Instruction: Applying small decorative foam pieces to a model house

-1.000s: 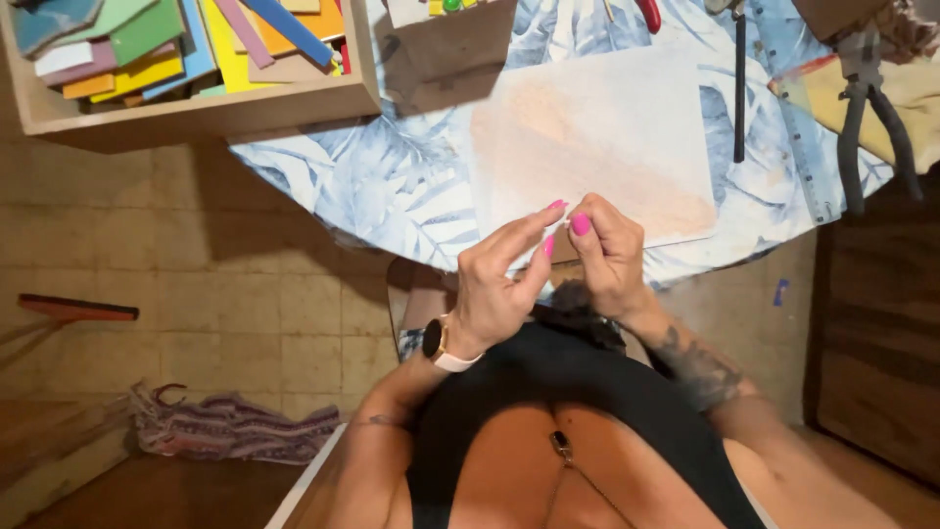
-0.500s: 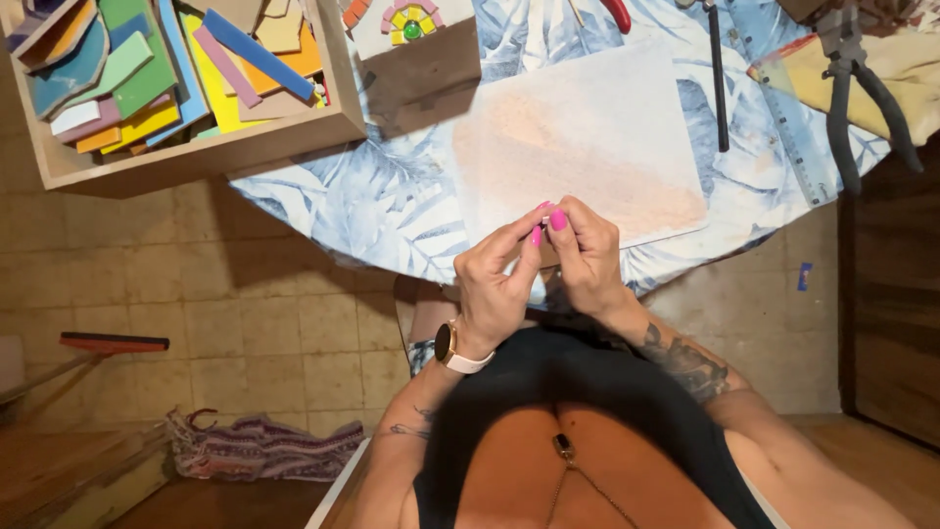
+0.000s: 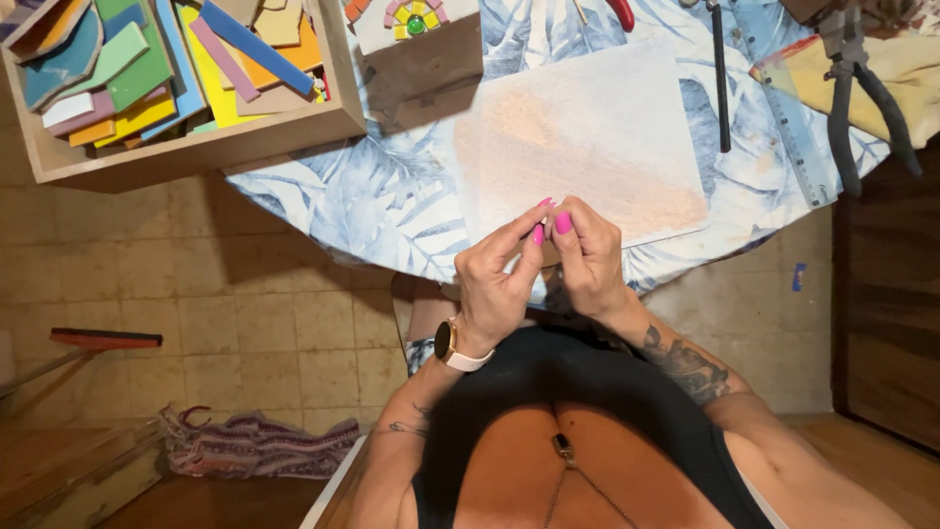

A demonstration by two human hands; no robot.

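Hands, left (image 3: 494, 279) and right (image 3: 587, 260), meet fingertip to fingertip at table edge (image 3: 323, 211). Board (image 3: 587, 137) just beyond them, tile box (image 3: 176, 88) far left, pliers (image 3: 862, 88) far right.

I can only see a sliver of a small brownish piece (image 3: 550, 253), pinched between fingertips right at the near edge of the pale board (image 3: 587, 137), mostly hidden.
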